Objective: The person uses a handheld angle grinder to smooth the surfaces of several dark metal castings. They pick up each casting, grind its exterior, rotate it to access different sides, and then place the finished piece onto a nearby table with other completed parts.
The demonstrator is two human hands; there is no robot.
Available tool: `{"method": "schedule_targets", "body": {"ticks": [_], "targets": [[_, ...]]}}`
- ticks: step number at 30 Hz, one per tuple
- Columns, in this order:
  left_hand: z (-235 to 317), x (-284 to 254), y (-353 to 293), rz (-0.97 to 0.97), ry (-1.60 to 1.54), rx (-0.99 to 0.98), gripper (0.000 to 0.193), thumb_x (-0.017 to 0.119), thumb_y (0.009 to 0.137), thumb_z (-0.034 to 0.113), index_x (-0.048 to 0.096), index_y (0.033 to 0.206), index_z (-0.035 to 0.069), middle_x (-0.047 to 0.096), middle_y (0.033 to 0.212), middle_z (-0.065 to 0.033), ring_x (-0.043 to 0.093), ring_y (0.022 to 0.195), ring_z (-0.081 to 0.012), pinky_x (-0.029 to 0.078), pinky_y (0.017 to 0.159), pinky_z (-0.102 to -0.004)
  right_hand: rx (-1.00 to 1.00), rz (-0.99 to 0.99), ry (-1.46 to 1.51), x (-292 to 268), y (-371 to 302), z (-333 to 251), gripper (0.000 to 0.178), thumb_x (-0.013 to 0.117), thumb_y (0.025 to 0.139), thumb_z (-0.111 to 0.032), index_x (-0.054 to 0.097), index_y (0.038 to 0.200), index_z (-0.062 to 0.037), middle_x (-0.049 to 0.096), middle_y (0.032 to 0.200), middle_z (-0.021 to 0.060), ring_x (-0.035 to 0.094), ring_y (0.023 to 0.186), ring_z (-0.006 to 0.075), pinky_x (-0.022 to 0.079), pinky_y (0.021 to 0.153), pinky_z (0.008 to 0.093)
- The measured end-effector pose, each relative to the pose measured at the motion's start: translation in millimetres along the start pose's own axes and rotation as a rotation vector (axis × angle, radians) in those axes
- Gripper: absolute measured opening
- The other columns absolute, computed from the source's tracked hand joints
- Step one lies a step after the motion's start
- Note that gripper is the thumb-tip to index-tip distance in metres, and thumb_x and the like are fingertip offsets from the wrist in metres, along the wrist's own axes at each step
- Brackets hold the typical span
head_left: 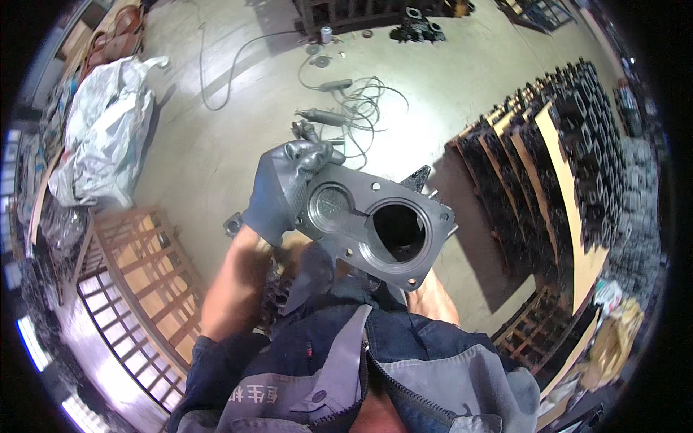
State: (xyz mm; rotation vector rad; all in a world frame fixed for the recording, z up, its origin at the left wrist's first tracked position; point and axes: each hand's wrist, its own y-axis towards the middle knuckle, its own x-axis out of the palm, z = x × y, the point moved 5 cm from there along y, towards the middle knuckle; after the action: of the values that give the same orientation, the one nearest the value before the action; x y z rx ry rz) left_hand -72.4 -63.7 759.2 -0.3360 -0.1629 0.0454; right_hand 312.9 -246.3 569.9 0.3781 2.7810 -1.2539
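A dark grey metal casting (346,242) is raised in front of my body, its flat flange face turned up. The flange has a large round opening at its right, a shallower round recess at its left and small bolt holes round the edge. My left hand (289,177), in a dark blue and grey coated glove, is closed at the casting's upper left edge with its fingers curled. My right forearm (435,297) runs up behind the casting's lower right corner. The casting hides the right hand and its fingers.
On the floor ahead lie a hand-held power tool (323,116) and tangled cables (368,101). Stacked layers of dark castings (577,144) with board sheets between them stand at right. A slatted crate (148,270) and a plastic-covered pile (108,130) are at left.
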Motion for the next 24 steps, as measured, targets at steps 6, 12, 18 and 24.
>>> {"method": "schedule_targets", "body": {"ticks": [6,12,18,24], "targets": [[-25,86,4,-0.158,0.063,0.01,0.034,0.061,0.1,0.032,0.074,0.103,0.0,0.071,0.09,-0.0056,0.064,0.078,-0.0116,0.055,0.067,-0.0268,0.119,0.181,0.133,-87,-38,82,0.043,0.067,0.091,-0.025,0.058,0.125,-0.0006,0.065,0.116,0.0131,0.061,0.104,0.0187,0.049,0.093,0.0351],[-60,164,8,-0.25,-0.207,-0.195,0.033,0.065,0.097,0.032,0.073,0.098,0.0,0.071,0.089,-0.0068,0.065,0.078,-0.0144,0.054,0.069,-0.0277,0.226,0.363,0.274,-137,-87,156,0.041,0.066,0.091,-0.025,0.059,0.123,-0.0003,0.065,0.113,0.0131,0.061,0.101,0.0181,0.049,0.091,0.0349],[-80,208,25,-0.384,0.28,-0.017,0.028,0.066,0.096,0.027,0.073,0.089,0.0,0.071,0.079,-0.0066,0.063,0.069,-0.0144,0.05,0.063,-0.0317,0.274,0.478,0.401,-131,-119,190,0.039,0.065,0.091,-0.025,0.06,0.12,0.0,0.066,0.111,0.0132,0.061,0.099,0.0176,0.049,0.089,0.0347],[-91,212,27,-0.53,1.05,0.636,0.028,0.068,0.093,0.027,0.07,0.087,0.0,0.068,0.076,-0.0098,0.061,0.071,-0.0162,0.047,0.066,-0.0328,0.27,0.61,0.554,-114,-157,208,0.038,0.065,0.091,-0.026,0.062,0.118,0.0003,0.067,0.108,0.0133,0.062,0.097,0.0171,0.05,0.087,0.0345]]}}
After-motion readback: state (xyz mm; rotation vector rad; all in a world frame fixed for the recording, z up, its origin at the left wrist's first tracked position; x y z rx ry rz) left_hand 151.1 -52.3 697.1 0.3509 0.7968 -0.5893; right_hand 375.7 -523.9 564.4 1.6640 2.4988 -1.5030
